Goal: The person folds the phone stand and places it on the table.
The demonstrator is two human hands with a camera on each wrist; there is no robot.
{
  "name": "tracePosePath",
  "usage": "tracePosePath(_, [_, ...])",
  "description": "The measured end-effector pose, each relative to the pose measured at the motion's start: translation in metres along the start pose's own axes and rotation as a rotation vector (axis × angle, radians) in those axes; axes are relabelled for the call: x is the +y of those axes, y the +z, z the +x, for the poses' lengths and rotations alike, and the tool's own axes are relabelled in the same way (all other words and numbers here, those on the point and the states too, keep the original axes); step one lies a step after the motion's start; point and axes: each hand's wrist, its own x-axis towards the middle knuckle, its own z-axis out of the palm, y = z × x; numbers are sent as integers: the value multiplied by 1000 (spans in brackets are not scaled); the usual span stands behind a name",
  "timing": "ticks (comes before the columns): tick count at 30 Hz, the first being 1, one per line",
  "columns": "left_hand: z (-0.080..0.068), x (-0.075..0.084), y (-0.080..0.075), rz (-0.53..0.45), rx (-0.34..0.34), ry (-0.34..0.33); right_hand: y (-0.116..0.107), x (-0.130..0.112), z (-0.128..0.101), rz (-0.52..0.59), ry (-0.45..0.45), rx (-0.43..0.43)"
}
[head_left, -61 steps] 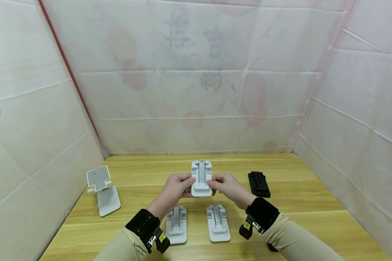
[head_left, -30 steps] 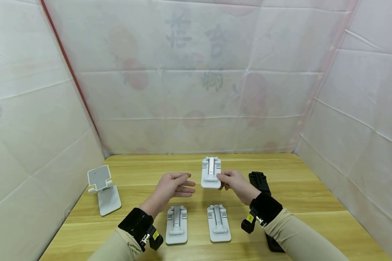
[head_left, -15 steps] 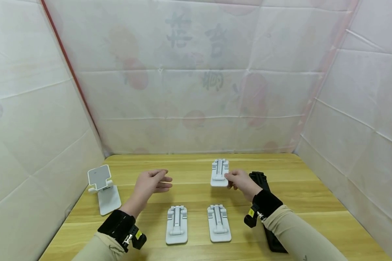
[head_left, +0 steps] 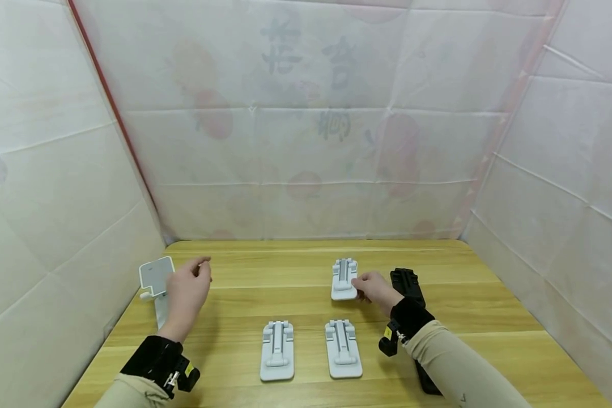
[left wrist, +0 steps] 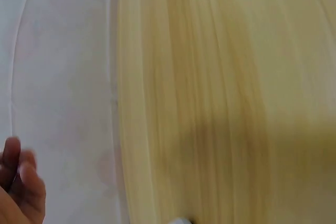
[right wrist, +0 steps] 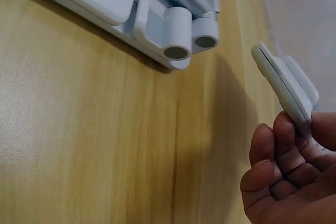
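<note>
A folded white phone stand (head_left: 344, 280) is pinched at its right edge between the thumb and fingers of my right hand (head_left: 376, 289); the right wrist view shows this phone stand (right wrist: 286, 80) tilted above the table. My left hand (head_left: 187, 289) holds nothing, its fingers loosely bent, and it partly hides an unfolded white phone stand (head_left: 155, 275) at the left. Two more folded white phone stands, a left one (head_left: 277, 351) and a right one (head_left: 343, 348), lie side by side near the front. In the left wrist view the left hand (left wrist: 23, 187) shows only at the lower left corner.
A black folded phone stand (head_left: 408, 286) lies on the right of the wooden table (head_left: 265, 283). Another black thing (head_left: 427, 382) is mostly covered by the right forearm. Pale sheets (head_left: 296, 170) enclose the back and both sides.
My left hand has let go of the white phone stand and moved left to the unfolded one. The right hand has carried the folded stand a little right and, lately, lower.
</note>
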Motion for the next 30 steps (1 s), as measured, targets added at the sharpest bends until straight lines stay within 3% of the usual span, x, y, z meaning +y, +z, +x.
tracePosePath(6, [-1,-13,-5,91,234,210,7,-1,0,-68,18,-11])
tracePosePath(8, [0,-18,-7,108,311,251,10,-3,-2,-84,17,-17])
tracePosePath(10, [2,-23,-10,125,365,242,14,-5,-3,-97,18,-20])
tracePosePath(12, [4,-28,-14,134,381,183,16,-6,-4,-109,14,-20])
tracePosePath(15, [6,-32,-21,156,346,59,18,-6,-4,-124,17,3])
tracePosePath(21, [6,-40,-32,155,145,-213,19,-6,-1,-97,31,46])
tracePosePath(24, [7,-44,-34,107,97,-279,19,-5,0,-107,30,51])
tracePosePath(30, [12,-47,-39,-58,66,-364,17,-2,3,-143,40,88])
